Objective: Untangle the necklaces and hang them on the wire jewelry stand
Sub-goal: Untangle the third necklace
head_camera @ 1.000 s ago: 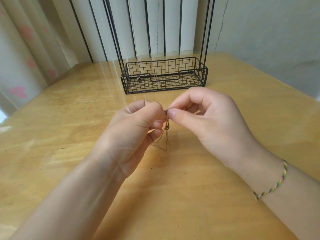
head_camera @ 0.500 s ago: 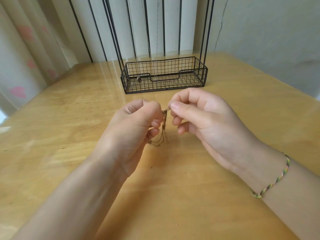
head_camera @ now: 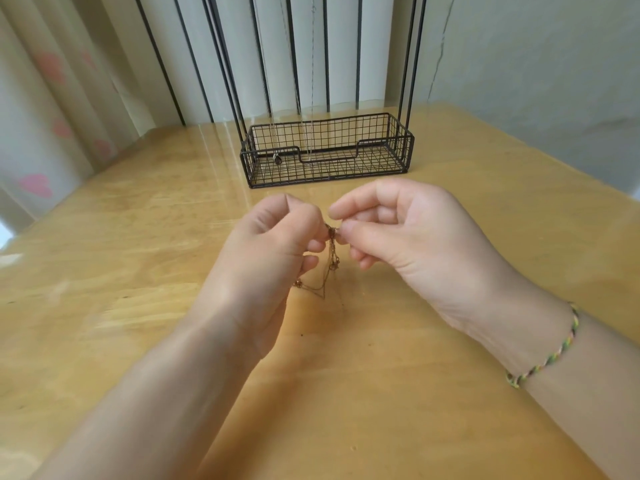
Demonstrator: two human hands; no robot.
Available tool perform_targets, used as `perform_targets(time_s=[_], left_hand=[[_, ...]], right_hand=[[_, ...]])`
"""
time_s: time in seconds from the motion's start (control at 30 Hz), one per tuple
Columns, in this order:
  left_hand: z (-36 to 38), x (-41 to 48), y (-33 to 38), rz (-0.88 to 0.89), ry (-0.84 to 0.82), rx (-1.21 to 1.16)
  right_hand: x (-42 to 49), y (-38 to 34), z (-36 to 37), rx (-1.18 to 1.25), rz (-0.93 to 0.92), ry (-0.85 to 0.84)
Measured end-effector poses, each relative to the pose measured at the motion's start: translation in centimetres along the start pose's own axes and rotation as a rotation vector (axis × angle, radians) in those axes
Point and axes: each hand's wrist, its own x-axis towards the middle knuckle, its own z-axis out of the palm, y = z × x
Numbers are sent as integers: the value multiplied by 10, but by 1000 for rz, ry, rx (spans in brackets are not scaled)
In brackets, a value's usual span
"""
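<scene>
the tangled necklace [head_camera: 330,258] at frame centre is dull gold. above it the wire jewelry stand [head_camera: 327,174] is black, its basket a square grid. the table [head_camera: 138,271] is honey-yellow wood with pale grain. the curtain [head_camera: 34,185] at the left edge is cream with pink hearts. at lower right the braided bracelet [head_camera: 550,355] mixes green, yellow, pink and dark strands.

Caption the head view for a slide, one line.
Left hand and right hand pinch a tangled thin gold chain necklace over the wooden table, before the black wire jewelry stand.
</scene>
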Motion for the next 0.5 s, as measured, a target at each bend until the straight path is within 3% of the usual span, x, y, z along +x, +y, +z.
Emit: perform_targets(time_s=[0.13,0.27,0.5], left_hand=[[1,0,-4,55,46,61],[0,1,-4,27,53,23],[2,3,-3,-45,59,-108]], right_hand=[[1,0,1,-205,-63,25],[0,-1,2,-244,-43,28],[-1,-2,2,445,265,-191]])
